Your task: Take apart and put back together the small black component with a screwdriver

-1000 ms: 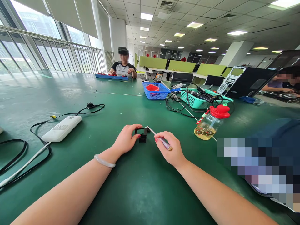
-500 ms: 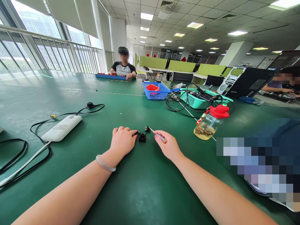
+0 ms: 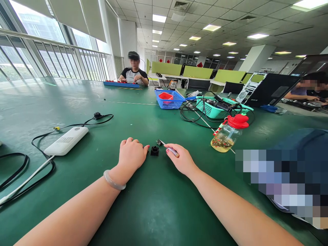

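My right hand (image 3: 183, 158) grips a small screwdriver (image 3: 173, 150) by its handle. The tool's tip points left and meets a small dark part with metallic bits (image 3: 159, 142) on the table. Just below that part sits a square black plastic housing (image 3: 154, 151) with a round opening. My left hand (image 3: 132, 152) rests on the table left of the housing, fingers curled down and thumb toward the housing without covering it. Whatever lies under those fingers is hidden.
On the green table (image 3: 153, 212), a white power bank (image 3: 66, 140) with cables lies left. A red-lidded bottle (image 3: 227, 135) stands right, before a teal basket (image 3: 217, 109) of cables. A blue basket (image 3: 169, 100) is farther back. A person (image 3: 133, 71) sits opposite.
The small black piece at my left fingertips is no longer visible, and that hand's fingers are more curled. The small part at the screwdriver tip has turned and shows more metal.
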Demonstrator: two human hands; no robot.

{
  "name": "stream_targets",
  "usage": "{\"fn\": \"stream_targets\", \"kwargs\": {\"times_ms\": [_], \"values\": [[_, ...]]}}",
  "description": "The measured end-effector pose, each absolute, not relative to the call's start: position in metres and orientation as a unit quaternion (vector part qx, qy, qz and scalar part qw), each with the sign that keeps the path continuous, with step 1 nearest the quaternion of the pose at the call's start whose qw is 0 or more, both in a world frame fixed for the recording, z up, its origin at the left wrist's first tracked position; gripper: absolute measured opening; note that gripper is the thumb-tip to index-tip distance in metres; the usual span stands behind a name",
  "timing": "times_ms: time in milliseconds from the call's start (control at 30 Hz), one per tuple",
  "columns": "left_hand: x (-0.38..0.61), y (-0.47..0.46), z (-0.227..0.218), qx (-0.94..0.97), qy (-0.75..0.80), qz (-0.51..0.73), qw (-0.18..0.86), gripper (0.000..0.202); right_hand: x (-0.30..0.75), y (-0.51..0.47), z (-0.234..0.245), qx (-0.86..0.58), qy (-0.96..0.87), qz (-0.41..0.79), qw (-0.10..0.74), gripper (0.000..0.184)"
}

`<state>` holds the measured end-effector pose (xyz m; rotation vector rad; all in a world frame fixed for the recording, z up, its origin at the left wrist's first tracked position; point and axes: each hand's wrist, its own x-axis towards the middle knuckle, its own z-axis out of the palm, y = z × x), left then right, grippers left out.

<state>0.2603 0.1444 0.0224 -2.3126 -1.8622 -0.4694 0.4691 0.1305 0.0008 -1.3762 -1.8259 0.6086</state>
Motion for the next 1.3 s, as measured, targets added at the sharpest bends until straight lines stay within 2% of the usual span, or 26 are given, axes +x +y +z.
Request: {"fn": "stream_targets", "kwargs": {"times_ms": [67,167,267,367,467,600,767,900,1100,1300], "values": [[0.261,0.145,0.022,-0.777,-0.602,-0.176,0.054,0.049,0.469,0.130,0.001,-0.532,-0.719,0.240,0.377,0.026],[0.262,0.146,0.018,-0.816,-0.537,-0.212,-0.020,0.045,0.469,0.128,0.000,-0.512,-0.731,0.246,0.379,0.025],[0.262,0.146,0.012,-0.853,-0.477,-0.188,-0.100,0.063,0.470,0.126,0.002,-0.493,-0.720,0.257,0.415,0.023],[0.261,0.146,0.008,-0.864,-0.459,-0.160,-0.132,0.066,0.471,0.124,0.005,-0.495,-0.681,0.250,0.478,0.024],[0.260,0.146,0.009,-0.870,-0.446,-0.160,-0.133,0.058,0.473,0.123,0.008,-0.511,-0.654,0.222,0.512,0.025],[0.262,0.145,0.008,-0.884,-0.413,-0.179,-0.126,0.047,0.473,0.124,0.008,-0.523,-0.650,0.196,0.516,0.026],[0.273,0.145,0.005,-0.884,-0.411,-0.188,-0.116,0.052,0.470,0.128,0.005,-0.519,-0.667,0.153,0.512,0.026],[0.280,0.144,0.006,-0.884,-0.430,-0.157,-0.092,0.044,0.471,0.137,0.000,-0.524,-0.680,0.083,0.507,0.025],[0.279,0.137,0.008,-0.881,-0.441,-0.153,-0.080,0.050,0.471,0.145,-0.007,-0.553,-0.679,0.036,0.481,0.025],[0.280,0.125,0.013,-0.866,-0.468,-0.165,-0.064,0.030,0.464,0.144,-0.008,-0.561,-0.711,-0.032,0.423,0.024]]}}
